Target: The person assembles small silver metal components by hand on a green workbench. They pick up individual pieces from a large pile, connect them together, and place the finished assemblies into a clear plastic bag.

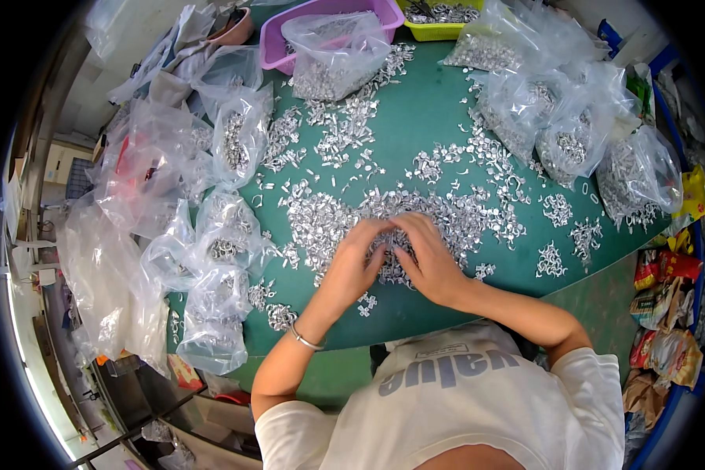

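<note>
A broad heap of small silver metal pieces [313, 218] lies on the green tabletop, many of them ring- or hook-shaped. Over its near edge, my left hand [357, 254] and my right hand [431, 262] face each other with curled fingers. Their index fingers almost meet at the top, and both thumbs point inward, a little apart. Between the hands some pieces show, but the fingertips are partly hidden. I cannot make out what, if anything, the fingers pinch.
Clear plastic bags [231, 137] of similar pieces line the left side; more bags [568, 145] stand at the right. A purple basket [270, 51] and a yellow-green basket [431, 33] are at the back. Small separate piles [551, 261] lie on the right. Coloured packets [670, 356] hang beyond the table's right edge.
</note>
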The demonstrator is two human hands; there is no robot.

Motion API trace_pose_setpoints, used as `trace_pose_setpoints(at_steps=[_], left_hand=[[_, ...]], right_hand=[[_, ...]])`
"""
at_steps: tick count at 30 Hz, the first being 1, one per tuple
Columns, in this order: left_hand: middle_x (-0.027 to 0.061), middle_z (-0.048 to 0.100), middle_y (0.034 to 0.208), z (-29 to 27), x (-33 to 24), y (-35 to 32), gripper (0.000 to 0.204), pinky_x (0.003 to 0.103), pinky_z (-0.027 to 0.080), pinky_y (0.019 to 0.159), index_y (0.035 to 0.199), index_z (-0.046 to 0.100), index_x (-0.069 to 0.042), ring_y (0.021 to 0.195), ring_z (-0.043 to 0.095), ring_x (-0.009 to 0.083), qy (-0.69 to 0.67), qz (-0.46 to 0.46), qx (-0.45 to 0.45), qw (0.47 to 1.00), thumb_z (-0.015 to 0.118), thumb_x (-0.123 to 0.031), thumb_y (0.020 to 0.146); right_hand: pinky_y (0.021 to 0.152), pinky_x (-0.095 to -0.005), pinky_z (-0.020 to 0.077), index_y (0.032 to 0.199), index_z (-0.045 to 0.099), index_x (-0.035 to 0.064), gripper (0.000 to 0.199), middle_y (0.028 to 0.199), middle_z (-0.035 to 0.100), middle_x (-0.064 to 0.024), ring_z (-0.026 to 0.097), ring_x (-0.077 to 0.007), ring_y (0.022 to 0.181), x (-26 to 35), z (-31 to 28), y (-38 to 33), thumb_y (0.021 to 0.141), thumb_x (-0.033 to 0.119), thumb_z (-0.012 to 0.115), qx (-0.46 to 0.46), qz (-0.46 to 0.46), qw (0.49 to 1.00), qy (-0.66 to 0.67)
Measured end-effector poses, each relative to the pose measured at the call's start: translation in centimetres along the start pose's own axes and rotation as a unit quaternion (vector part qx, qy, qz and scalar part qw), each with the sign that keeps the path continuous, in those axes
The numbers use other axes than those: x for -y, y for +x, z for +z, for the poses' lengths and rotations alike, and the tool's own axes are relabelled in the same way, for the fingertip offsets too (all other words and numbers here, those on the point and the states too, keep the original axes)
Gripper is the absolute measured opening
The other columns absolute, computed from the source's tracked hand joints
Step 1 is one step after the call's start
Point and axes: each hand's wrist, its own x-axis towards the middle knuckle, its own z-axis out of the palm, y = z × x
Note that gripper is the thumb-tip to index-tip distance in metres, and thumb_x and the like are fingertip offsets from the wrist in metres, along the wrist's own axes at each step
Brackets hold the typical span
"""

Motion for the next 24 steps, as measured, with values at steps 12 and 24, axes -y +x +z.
trace_pose_setpoints(at_steps=[12,24], left_hand=[[0.0145,0.059,0.108,2.6,0.1,2.1,0.027,0.037,0.045,0.086,0.106,0.061,-0.001,0.1,0.057,0.0327,0.073,0.056,-0.112,0.989,0.06,0.004,0.079],[0.005,0.056,0.087,3.7,0.1,7.1,0.01,0.038,0.041,0.074,0.08,0.067,-0.008,0.09,0.054,0.0242,0.369,0.064,0.065,0.925,0.068,-0.012,0.071]], right_hand=[[0.086,-0.0423,0.0403,0.093,0.064,0.0021,0.017,0.1,0.06,-0.0095,0.056,-0.0285,0.096,-1.6,-5.0,-2.1,0.076,0.003,0.061,0.011,-0.079,0.994,-0.072],[0.079,-0.0385,0.0364,0.079,0.061,0.0045,0.011,0.082,0.055,-0.0086,0.05,-0.0262,0.094,-6.4,-5.1,6.5,0.069,0.008,0.066,0.123,-0.056,0.949,-0.285]])
